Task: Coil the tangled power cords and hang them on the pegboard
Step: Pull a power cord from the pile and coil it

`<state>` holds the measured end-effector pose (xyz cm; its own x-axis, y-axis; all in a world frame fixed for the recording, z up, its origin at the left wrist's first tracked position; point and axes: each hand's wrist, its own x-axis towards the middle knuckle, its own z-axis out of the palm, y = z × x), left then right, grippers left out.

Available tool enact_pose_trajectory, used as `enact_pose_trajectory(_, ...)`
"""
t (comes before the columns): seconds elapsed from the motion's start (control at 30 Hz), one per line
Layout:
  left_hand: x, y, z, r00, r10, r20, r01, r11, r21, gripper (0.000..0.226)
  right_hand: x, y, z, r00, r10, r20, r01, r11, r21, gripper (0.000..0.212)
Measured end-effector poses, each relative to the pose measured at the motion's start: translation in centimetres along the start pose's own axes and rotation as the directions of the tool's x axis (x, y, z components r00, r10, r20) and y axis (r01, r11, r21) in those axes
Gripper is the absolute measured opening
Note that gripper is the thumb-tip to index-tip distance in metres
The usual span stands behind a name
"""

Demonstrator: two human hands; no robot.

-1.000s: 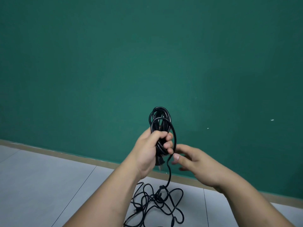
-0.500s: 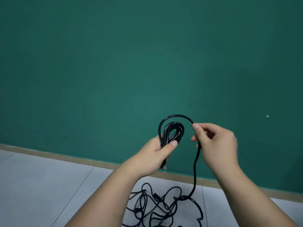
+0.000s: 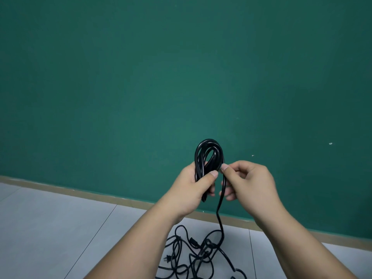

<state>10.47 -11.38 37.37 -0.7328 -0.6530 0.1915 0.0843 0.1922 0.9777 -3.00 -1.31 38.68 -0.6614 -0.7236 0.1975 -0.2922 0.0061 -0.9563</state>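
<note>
Black coil (image 3: 208, 156) gripped by left hand (image 3: 196, 190), right hand (image 3: 247, 182) fingers pinching its strand

I'm seeing the left hand (image 3: 191, 190) and right hand (image 3: 251, 184) showing bare, with short, trimmed nails; the left forearm (image 3: 141, 238) and right forearm (image 3: 302, 238) are running uncovered down to the frame's lower edge.

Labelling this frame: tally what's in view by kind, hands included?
Hands: 2, left hand, right hand
Cord coil: 1, held by both hands
Tangled cord pile on floor: 1, cords within uncountable
Total: 4
</note>
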Motion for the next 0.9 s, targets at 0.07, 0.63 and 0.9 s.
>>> enact_pose_trajectory(0.07, 0.1, -0.2, 0.3, 0.999, -0.002, -0.052, 0.002, 1.000, -0.003, 0.010, -0.1, -0.1, 0.3, 0.999, -0.016, 0.030, 0.017, 1.000, -0.022, 0.025)
enact_pose_trajectory(0.63, 0.0, -0.7, 0.9, 0.990, -0.054, 0.131, 0.011, 0.951, 0.308, 0.021, -0.1, -1.0, -1.3, 0.960, -0.233, 0.155, 0.280, 0.808, -0.518, 0.048)
enact_pose_trajectory(0.9, -0.7, 0.0, 2.5, 0.990, 0.006, 0.138, -0.098, 0.738, 0.667, 0.026, 0.9, 0.3, -1.4, 0.973, -0.227, 0.042, 0.225, 0.887, -0.404, 0.026)
